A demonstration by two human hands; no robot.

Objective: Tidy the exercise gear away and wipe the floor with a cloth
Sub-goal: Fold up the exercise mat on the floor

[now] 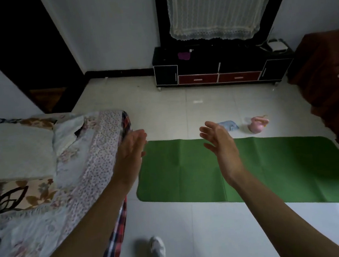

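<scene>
My shoes (157, 248) stand on the pale tiled floor (195, 229), toes toward the mat; the bed (43, 161) runs along my left side, its patterned cover hanging over the edge; both my arms are stretched out ahead at about the same height, palms turned toward each other; my left hand (132, 152) is empty, fingers straight and close together; my right hand (219, 142) is empty too, fingers relaxed and slightly spread; neither touches anything. Below them the green mat (251, 168) lies flat and unrolled on the floor, its long axis running left to right across my front, slanting a little nearer to me on the right; its left short end sits under my left hand, near the bed, so I judge a roll would start from that end, with both hands coming down to it. Just past the mat's far long edge, on the bare tiles, the blue cloth (229, 125) lies crumpled, in line with my right fingertips; the pink kettlebell (257, 125) sits just to its right, apart from it; my right hand is plainly the nearer one to both. Farther off, against the wall, stands a dark cabinet (220, 67) with something purple (184, 56) on top, under a lace curtain (221, 9).
</scene>
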